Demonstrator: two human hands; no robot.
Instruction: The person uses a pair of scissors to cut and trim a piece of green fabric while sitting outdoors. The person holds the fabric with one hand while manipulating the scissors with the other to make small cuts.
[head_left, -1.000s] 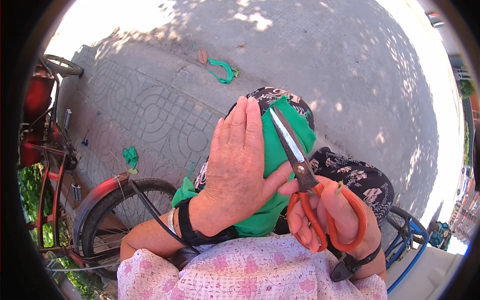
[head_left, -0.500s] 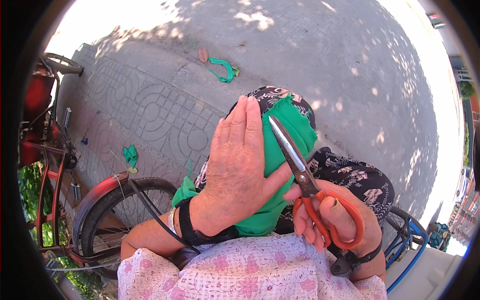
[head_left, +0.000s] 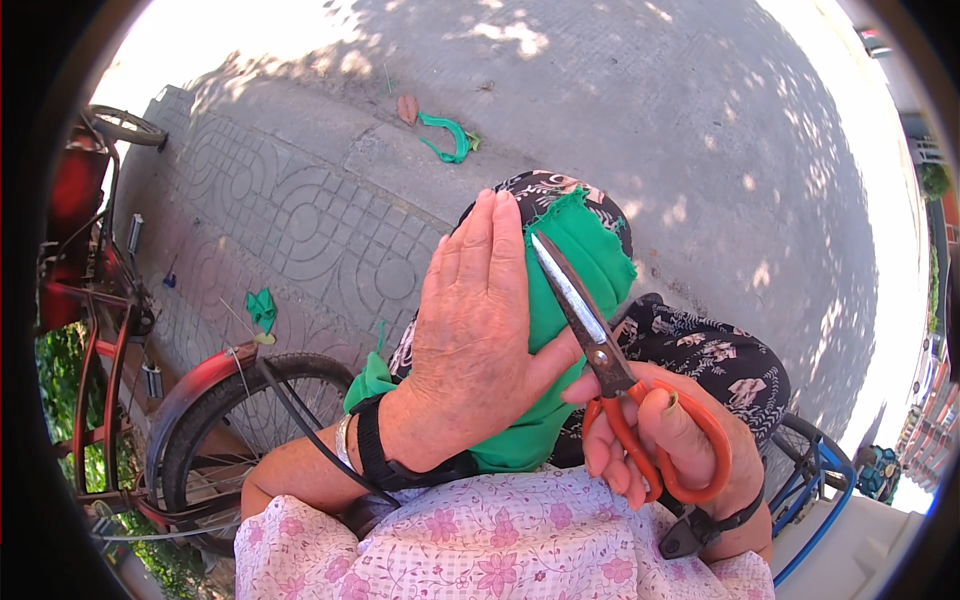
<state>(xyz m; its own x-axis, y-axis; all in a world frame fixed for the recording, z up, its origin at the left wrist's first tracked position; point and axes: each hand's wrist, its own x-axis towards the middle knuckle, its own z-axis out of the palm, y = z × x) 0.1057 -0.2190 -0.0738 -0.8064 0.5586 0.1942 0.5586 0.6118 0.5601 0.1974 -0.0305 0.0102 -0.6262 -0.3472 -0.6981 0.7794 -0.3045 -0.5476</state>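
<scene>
A piece of green cloth (head_left: 590, 255) with a frayed edge lies over my raised knee, on dark flowered trousers (head_left: 700, 345). My left hand (head_left: 475, 310) rests flat on the cloth, fingers stretched out, holding nothing. In my right hand (head_left: 680, 430) is a pair of scissors (head_left: 610, 360) with orange handles; thumb and fingers go through the loops. The blades are closed together and point up and left over the cloth, tips close to my left fingers. Part of the cloth is hidden under my left hand, and a bunched end sticks out beside the wrist.
A green cloth strip (head_left: 455, 140) lies on the pavement ahead beside dry leaves, and a green scrap (head_left: 261, 310) lies to the left. A red tricycle or bicycle with a black-tyred wheel (head_left: 260, 430) stands close on my left. A blue metal frame (head_left: 825, 480) is at the right.
The scissors have shifted very slightly left, their tips nearer my left fingers. My left hand and the cloth look the same.
</scene>
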